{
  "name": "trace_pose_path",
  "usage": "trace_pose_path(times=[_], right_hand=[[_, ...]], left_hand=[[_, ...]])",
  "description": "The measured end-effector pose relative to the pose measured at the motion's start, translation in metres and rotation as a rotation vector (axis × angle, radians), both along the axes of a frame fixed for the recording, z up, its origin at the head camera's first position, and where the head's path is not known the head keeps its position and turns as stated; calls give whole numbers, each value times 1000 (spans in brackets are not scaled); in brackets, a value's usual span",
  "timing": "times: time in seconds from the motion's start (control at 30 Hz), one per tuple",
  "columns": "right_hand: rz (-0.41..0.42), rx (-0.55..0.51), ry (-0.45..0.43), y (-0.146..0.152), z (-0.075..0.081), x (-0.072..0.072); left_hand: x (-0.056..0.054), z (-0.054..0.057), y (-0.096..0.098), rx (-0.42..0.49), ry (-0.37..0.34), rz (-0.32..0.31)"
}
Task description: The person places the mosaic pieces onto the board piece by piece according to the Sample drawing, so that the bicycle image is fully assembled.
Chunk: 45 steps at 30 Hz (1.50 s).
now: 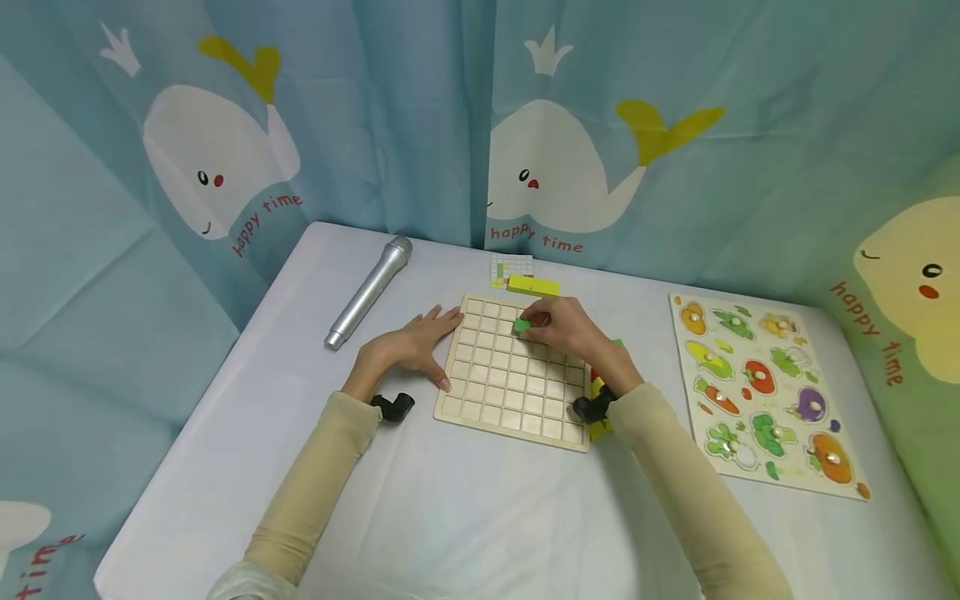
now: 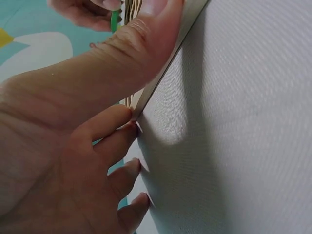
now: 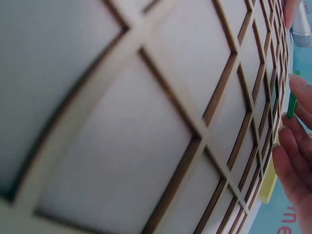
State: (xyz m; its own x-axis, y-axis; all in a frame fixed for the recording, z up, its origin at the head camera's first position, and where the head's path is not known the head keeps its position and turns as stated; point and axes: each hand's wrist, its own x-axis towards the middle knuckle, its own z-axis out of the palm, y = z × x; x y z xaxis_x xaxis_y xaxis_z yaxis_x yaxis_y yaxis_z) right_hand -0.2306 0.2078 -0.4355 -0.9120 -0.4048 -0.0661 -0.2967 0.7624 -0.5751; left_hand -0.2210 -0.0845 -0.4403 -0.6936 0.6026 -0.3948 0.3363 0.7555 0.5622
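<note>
A square wooden grid board [image 1: 498, 377] with a raised rim lies on the table. My left hand [image 1: 415, 340] has its fingers spread at the board's left edge; the thumb and index finger touch the rim in the left wrist view. Over the board's upper part, my right hand [image 1: 562, 325] pinches a small green block [image 1: 521, 326] between thumb and fingers. The green block [image 3: 292, 100] shows as a thin edge in the right wrist view, close above the grid. Red, yellow and green blocks [image 1: 597, 429] lie along the board's right edge, partly hidden by the right wrist.
Behind the board are a yellow block [image 1: 533, 286] and a small pattern card [image 1: 504, 268]. A silver toy microphone [image 1: 369, 293] lies at the left. At the right is a vegetable peg puzzle [image 1: 765, 400]. Printed curtains [image 1: 420, 125] hang close behind the table.
</note>
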Motion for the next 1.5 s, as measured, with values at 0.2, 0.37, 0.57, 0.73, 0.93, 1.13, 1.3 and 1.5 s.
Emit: trace_pose_path(times=[0.2, 0.37, 0.57, 0.73, 0.93, 1.13, 1.3, 1.5], right_hand=[[10, 13, 2, -3, 2, 0], [19, 7, 7, -3, 3, -1], [23, -11, -5, -2, 3, 1], [-12, 7, -29, 5, 4, 7], [-39, 10, -27, 23, 5, 13], [-84, 10, -15, 40, 7, 23], [-113, 15, -8, 54, 8, 32], [-149, 38, -21, 73, 7, 42]], left_hand=[[0, 1, 4, 2, -6, 4], [0, 3, 8, 9, -2, 1], [1, 4, 9, 8, 1, -2], [0, 3, 9, 2, -6, 0], [-1, 0, 5, 3, 0, 7], [0, 0, 3, 22, 6, 3], [1, 1, 2, 21, 0, 13], [1, 1, 1, 22, -1, 11]])
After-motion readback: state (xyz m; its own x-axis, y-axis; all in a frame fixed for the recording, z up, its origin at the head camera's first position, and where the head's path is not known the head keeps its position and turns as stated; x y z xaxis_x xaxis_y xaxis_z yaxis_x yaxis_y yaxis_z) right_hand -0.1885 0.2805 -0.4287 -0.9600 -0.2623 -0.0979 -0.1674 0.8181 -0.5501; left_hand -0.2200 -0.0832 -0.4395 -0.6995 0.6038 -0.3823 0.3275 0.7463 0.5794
